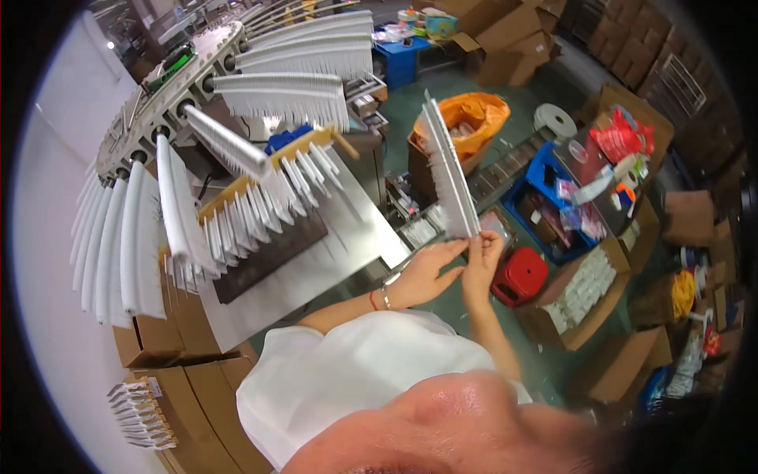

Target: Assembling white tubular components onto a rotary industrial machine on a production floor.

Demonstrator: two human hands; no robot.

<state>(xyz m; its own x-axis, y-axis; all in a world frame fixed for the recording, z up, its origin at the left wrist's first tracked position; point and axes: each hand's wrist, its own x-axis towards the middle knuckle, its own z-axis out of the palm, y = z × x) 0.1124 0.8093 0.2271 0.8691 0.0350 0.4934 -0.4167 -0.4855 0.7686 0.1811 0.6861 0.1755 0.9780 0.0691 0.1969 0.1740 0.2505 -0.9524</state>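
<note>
My right hand (485, 257) pinches the lower end of a long white bristled strip (448, 170), which stands up nearly vertical with its fine bristles toward the left. Close by, my left hand (429, 272) is open, its fingers stretched toward the strip's base and its thumb apart. Whether those fingertips touch the strip I cannot tell. To the left, a curved machine rim (170, 103) carries several similar white bristled bundles (276, 96) on its arms. Below them, a wooden rack (229, 197) with many thin white pieces stands on a metal table (316, 276).
A red stool (521, 275) stands just right of my hands, beside a blue crate (521, 197) and a carton of white packets (580, 296). Ahead is a box lined with an orange bag (489, 110). Brown cartons (185, 387) are stacked at the lower left.
</note>
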